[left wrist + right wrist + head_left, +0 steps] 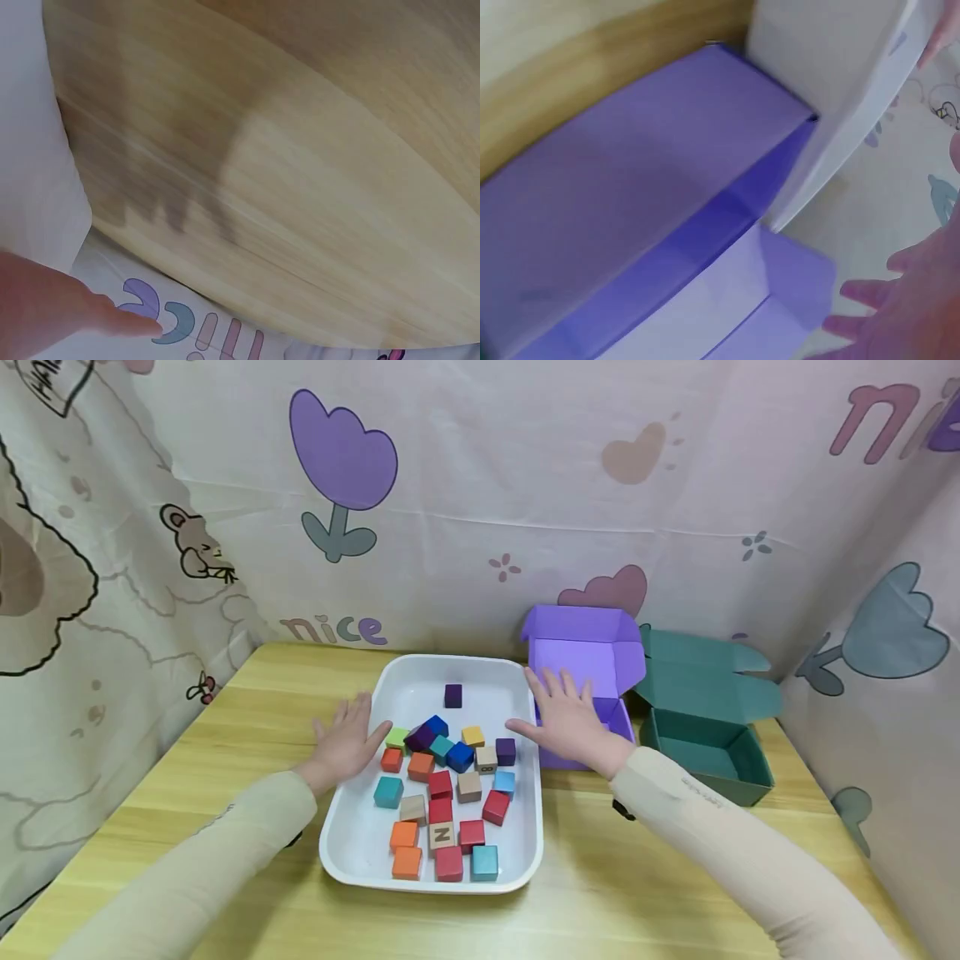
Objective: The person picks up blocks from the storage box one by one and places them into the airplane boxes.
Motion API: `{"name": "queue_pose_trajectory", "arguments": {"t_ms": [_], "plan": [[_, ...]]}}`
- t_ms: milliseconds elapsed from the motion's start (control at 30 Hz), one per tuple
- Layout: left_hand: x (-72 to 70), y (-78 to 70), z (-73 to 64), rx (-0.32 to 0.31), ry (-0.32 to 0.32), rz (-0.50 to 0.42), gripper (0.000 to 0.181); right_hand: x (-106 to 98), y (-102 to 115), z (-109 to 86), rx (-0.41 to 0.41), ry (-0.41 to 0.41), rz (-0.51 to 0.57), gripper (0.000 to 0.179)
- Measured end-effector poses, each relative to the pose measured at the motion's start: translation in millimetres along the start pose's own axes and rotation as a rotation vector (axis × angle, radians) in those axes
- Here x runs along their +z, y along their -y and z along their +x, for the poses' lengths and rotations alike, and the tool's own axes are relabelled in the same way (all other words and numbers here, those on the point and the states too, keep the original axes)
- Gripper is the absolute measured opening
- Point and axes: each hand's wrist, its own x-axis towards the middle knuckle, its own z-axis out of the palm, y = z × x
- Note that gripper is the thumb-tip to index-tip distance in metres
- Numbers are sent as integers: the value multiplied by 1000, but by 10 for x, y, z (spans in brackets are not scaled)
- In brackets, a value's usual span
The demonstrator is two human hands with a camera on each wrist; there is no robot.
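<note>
A white tray (348,847) holds several coloured cubes, among them a dark purple cube (453,696) alone toward the back and a wooden cube with an N (442,836) near the front. Spread fingers and an extended thumb show on my left hand (347,745), at the tray's left rim; in the left wrist view only part of that hand (67,307) appears at the lower left corner. On the other side, my right hand (570,718) has its fingers spread at the tray's right rim, overlapping the purple box (581,656) in the head view. Neither hand holds a cube.
The purple box stands with its lid up, right of the tray. Beside it sits a dark green box (708,752), also with its lid raised. A printed curtain (465,485) hangs behind the wooden table (247,718) and along both sides.
</note>
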Motion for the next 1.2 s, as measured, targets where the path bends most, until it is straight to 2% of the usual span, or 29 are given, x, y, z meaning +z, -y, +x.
{"name": "queue_pose_trajectory", "arguments": {"t_ms": [100,200,400,600,800,1000,1067,1200], "plan": [[12,-1,4,12,-12,1,70,26,137,174,-62,6,-9,85],[30,-9,3,18,-24,5,65,68,266,349,-98,48,-8,79],[64,-9,-19,10,-33,-13,63,217,437,704,-82,147,44,64],[83,-10,-11,5,-46,-4,63,317,458,966,-99,211,34,55],[74,-37,-13,4,-56,-19,63,321,409,1094,-80,319,-38,50],[78,-25,-11,2,-49,-28,63,183,486,1171,-94,425,-113,39],[82,-23,-1,-3,-48,-22,63,141,558,1199,-78,437,-105,36],[88,-27,22,-29,-45,-2,63,156,693,1246,-40,435,-10,36]]}}
